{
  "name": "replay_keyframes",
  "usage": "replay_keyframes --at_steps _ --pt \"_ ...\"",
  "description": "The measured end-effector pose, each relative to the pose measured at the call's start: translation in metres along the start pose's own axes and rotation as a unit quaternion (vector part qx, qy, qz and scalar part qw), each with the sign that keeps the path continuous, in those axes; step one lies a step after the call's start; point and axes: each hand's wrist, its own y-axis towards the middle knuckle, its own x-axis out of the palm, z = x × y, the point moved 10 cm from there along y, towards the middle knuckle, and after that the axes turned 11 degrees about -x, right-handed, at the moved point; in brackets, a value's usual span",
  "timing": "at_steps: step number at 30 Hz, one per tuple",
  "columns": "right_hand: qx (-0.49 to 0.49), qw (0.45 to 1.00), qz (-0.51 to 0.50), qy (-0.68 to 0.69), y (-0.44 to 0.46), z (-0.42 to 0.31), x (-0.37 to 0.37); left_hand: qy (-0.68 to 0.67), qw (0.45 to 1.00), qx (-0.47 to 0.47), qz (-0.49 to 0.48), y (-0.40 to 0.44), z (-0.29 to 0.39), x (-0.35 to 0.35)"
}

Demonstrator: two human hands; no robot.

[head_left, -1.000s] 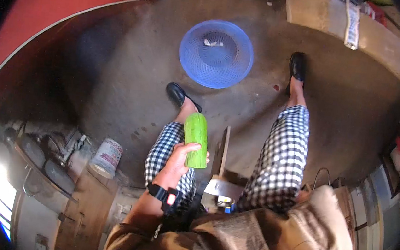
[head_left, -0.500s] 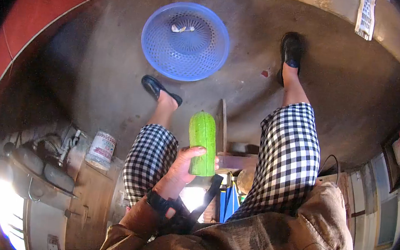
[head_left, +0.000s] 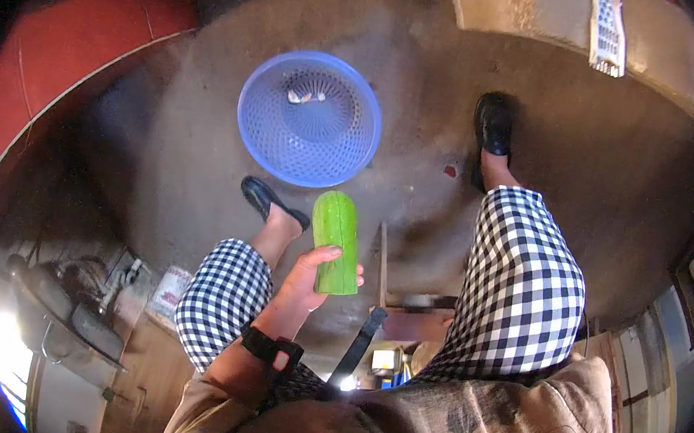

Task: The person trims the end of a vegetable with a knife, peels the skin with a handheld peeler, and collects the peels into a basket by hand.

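My left hand (head_left: 309, 273) is wrapped round a light green gourd (head_left: 335, 236), thumb across its front and fingertips showing on the far side. The gourd stands nearly upright in view, with a rounded top and a flat lower end. A dark watch (head_left: 271, 349) is on my left wrist. Beyond the gourd, a blue plastic basket (head_left: 301, 174) sits on the floor with a few small pale scraps inside. My right hand is out of sight; only the brown right sleeve (head_left: 575, 405) shows beside my checkered trouser leg.
My feet in black shoes (head_left: 496, 124) are spread on the brown floor (head_left: 427, 82). A red curved surface (head_left: 70, 56) rises at the left. At upper right a patterned strip (head_left: 607, 37) hangs over a tan edge. A whitish bucket (head_left: 170, 291) stands at lower left.
The view has tilted, so the basket and feet appear lower. My left hand and the gourd have shifted a little left in view, and my knees look wider apart. The grip is unchanged.
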Motion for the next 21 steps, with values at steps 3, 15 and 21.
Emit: replay_keyframes --at_steps 3,15,21 --pt "-0.019 0.999 -0.030 -0.011 -0.016 0.001 0.008 0.015 0.999 0.035 -0.025 0.008 0.009 -0.005" --pt "-0.076 0.991 -0.100 -0.034 -0.111 -0.001 0.057 0.099 0.967 0.214 -0.100 -0.033 0.048 0.024" --pt "-0.092 0.990 -0.107 -0.026 -0.189 0.014 0.088 0.135 0.933 0.284 -0.175 -0.069 0.016 0.060"
